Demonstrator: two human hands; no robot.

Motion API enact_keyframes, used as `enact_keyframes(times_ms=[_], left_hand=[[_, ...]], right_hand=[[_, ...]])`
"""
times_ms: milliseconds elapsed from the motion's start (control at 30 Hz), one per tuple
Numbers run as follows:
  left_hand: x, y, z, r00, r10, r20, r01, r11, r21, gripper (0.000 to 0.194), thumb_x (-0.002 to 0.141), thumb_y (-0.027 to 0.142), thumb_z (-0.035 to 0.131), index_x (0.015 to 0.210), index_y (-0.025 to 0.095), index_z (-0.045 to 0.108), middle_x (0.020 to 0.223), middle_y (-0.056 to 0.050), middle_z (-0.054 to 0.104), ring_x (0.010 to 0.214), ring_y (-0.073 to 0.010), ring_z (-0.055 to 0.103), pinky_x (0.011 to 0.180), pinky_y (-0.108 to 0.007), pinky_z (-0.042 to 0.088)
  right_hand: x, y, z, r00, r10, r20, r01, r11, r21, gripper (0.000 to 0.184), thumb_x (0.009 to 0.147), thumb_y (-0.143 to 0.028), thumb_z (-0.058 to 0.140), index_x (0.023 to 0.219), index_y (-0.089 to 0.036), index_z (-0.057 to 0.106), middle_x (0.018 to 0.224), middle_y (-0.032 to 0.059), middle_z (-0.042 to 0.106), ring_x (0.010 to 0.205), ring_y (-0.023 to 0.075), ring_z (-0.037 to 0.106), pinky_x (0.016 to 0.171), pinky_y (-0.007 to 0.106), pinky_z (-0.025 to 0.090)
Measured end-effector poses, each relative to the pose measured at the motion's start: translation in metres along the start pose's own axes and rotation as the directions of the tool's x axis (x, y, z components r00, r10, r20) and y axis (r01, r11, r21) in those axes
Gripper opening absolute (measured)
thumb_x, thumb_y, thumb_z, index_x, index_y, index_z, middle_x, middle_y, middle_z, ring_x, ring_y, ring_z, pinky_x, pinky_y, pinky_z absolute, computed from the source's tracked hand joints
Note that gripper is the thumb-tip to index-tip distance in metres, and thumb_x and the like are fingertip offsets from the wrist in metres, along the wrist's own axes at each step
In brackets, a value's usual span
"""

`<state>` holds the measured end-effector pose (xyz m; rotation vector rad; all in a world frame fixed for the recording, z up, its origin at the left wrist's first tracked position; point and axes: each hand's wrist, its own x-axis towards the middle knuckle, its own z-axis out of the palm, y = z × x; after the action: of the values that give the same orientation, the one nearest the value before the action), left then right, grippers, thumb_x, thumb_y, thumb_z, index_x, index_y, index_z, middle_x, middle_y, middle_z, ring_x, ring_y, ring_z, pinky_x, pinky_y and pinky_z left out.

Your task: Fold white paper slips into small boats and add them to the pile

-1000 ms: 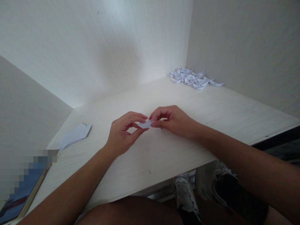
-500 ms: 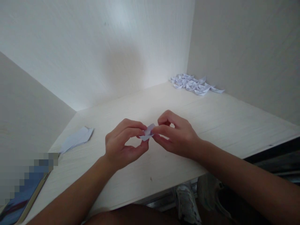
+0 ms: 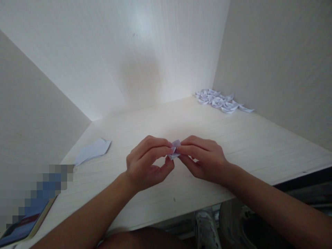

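Observation:
A small folded piece of white paper [image 3: 175, 155] is held above the desk, between both hands. My left hand [image 3: 149, 162] pinches its left side between thumb and fingers. From the other side, my right hand [image 3: 203, 157] grips the paper, its index finger pressing on the fold and its thumb underneath. The fingertips cover part of the folds. At the far right corner lies a heap of folded paper boats [image 3: 220, 101]. A stack of flat white paper sheets [image 3: 93, 151] rests on the desk, left of my left hand.
The pale desk [image 3: 160, 204] is bounded by a back panel [image 3: 109, 62] and side panels. A phone or tablet [image 3: 32, 221], partly pixelated, leans at the lower left. Below the desk's front edge, a shoe [image 3: 207, 228] shows.
My right hand's fingers have closed in and flattened against the paper, and the hands are closer together. The whole view has shifted slightly. The heap and the stack lie as before.

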<state>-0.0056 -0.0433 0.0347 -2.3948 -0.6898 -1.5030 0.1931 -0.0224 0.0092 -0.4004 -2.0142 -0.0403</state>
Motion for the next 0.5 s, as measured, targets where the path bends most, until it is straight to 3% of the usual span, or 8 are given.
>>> enact_keyframes(times_ms=[167,333,500], left_hand=[[-0.003,-0.003,0.000,0.997,-0.008,0.072,0.013,0.998,-0.067,0.040,0.073,0.000,0.068,0.106,0.022,0.062,0.087,-0.003,0.073,0.074,-0.0151,0.070,0.063,-0.026,0.059],[-0.011,-0.002,0.002,0.977,-0.066,0.202,0.088,0.990,-0.106,0.041,0.075,0.003,0.067,0.110,0.022,0.061,0.086,-0.002,0.074,0.070,-0.0144,0.071,0.061,-0.024,0.058],[-0.022,0.002,0.015,0.980,-0.050,0.190,0.087,0.978,-0.192,0.041,0.077,-0.001,0.067,0.114,0.017,0.063,0.087,-0.003,0.071,0.073,-0.0139,0.069,0.063,-0.024,0.057]], right_hand=[[0.002,0.000,-0.003,0.987,0.121,0.107,-0.140,0.972,0.190,0.019,0.095,-0.007,0.054,0.102,-0.018,0.068,0.094,0.0066,0.071,0.079,0.0129,0.067,0.068,0.023,0.054],[-0.004,-0.003,-0.007,0.936,0.236,0.261,-0.314,0.894,0.319,0.030,0.086,0.003,0.049,0.097,-0.017,0.069,0.086,0.0040,0.069,0.074,0.0125,0.065,0.068,0.023,0.053],[-0.018,-0.003,-0.015,0.902,0.308,0.302,-0.405,0.847,0.344,0.030,0.082,0.004,0.051,0.095,-0.015,0.070,0.083,0.0029,0.068,0.074,0.0127,0.064,0.069,0.022,0.052]])
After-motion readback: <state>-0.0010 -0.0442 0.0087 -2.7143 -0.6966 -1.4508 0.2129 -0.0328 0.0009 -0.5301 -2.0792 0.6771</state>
